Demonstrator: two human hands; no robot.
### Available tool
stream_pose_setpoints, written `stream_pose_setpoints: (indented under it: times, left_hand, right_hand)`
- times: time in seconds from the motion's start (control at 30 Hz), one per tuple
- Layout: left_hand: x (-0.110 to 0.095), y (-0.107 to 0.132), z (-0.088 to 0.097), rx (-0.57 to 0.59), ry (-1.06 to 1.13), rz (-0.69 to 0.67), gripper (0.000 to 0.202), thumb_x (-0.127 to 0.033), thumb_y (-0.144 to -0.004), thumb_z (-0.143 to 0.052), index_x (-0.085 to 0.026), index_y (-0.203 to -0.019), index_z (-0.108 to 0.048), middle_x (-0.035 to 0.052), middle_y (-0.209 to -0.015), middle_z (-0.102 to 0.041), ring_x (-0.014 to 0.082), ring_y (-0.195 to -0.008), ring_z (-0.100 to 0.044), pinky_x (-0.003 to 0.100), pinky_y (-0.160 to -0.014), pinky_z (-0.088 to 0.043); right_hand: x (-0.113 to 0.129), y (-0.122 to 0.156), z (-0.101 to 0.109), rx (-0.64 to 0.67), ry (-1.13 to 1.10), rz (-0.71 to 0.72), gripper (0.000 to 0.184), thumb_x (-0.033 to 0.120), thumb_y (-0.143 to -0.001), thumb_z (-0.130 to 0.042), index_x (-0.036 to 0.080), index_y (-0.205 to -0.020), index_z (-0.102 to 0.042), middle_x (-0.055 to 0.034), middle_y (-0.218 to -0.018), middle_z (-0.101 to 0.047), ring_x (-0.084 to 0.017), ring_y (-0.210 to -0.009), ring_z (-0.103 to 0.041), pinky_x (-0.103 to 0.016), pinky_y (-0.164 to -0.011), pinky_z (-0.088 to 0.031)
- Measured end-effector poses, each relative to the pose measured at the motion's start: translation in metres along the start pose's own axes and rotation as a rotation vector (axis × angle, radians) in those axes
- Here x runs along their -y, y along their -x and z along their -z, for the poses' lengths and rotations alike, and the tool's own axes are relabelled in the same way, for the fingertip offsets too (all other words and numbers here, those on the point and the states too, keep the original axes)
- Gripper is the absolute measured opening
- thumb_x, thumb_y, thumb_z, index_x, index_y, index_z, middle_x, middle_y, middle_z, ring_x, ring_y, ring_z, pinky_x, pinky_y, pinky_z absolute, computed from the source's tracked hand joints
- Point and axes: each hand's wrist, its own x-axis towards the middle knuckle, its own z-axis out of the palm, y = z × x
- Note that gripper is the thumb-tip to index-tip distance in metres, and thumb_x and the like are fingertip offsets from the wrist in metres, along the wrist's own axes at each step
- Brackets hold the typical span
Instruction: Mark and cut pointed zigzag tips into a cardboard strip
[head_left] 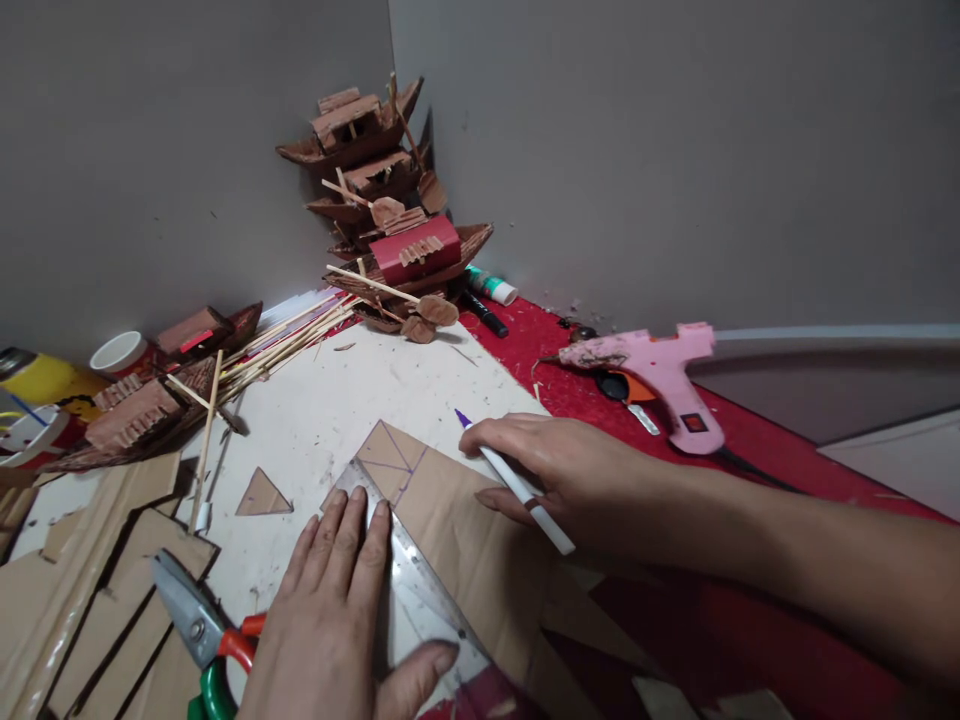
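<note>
My left hand lies flat with fingers stretched out, pressing a clear ruler onto a piece of brown cardboard. Purple lines forming triangles cross the cardboard's far corner. In my right hand is a white felt-tip pen, its purple tip pointing away from me, above the board and apart from the drawn lines. A small cut cardboard triangle rests left of the ruler. Scissors with red and green handles lie beside my left hand, which partly hides them.
Cardboard model boats are stacked at the back corner, with another boat on the left near cups. Thin wooden sticks lie between them. A pink glue gun sits at right. Cardboard strips fill the left front.
</note>
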Motion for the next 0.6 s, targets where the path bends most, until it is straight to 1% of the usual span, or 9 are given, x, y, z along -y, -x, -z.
stream_pose_setpoints:
  times: [0.17, 0.27, 0.43, 0.6]
  left_hand:
    - [0.002, -0.001, 0.004, -0.019, -0.041, -0.007, 0.096, -0.063, -0.078, -0.055, -0.003, -0.147, -0.026, 0.0324, -0.133, -0.053, 0.042, -0.119, -0.057, 0.053, -0.084, -0.055]
    - [0.004, 0.0, 0.005, -0.013, -0.041, -0.008, 0.096, -0.064, -0.077, -0.055, -0.004, -0.147, -0.027, 0.033, -0.132, -0.054, 0.0428, -0.116, -0.058, 0.054, -0.083, -0.055]
    - [0.011, 0.001, 0.005, 0.01, -0.014, 0.006, 0.097, -0.064, -0.076, -0.057, -0.008, -0.148, -0.026, 0.0294, -0.135, -0.053, 0.0414, -0.119, -0.057, 0.055, -0.085, -0.054]
    - [0.017, 0.002, 0.005, 0.036, 0.018, 0.032, 0.097, -0.064, -0.075, -0.059, -0.009, -0.148, -0.025, 0.0264, -0.137, -0.053, 0.0393, -0.119, -0.058, 0.054, -0.086, -0.055]
  right_hand:
    - [0.001, 0.001, 0.002, -0.019, 0.014, 0.049, 0.029, 0.025, -0.085, -0.06, 0.017, -0.112, -0.06, -0.0136, -0.108, -0.068, -0.029, -0.097, -0.064, -0.038, -0.08, -0.049]
    - [0.0, 0.003, 0.002, -0.044, 0.019, 0.106, 0.027, 0.022, -0.085, -0.061, 0.015, -0.111, -0.059, -0.0133, -0.104, -0.069, -0.027, -0.096, -0.064, -0.036, -0.078, -0.048]
    - [-0.002, 0.004, 0.0, -0.069, 0.002, 0.12, 0.021, 0.02, -0.085, -0.06, 0.016, -0.106, -0.061, -0.0116, -0.099, -0.069, -0.025, -0.088, -0.063, -0.033, -0.073, -0.047]
    - [-0.002, 0.002, 0.0, -0.059, -0.014, 0.101, 0.018, 0.021, -0.085, -0.06, 0.017, -0.103, -0.062, -0.0102, -0.097, -0.069, -0.024, -0.086, -0.063, -0.032, -0.071, -0.046]
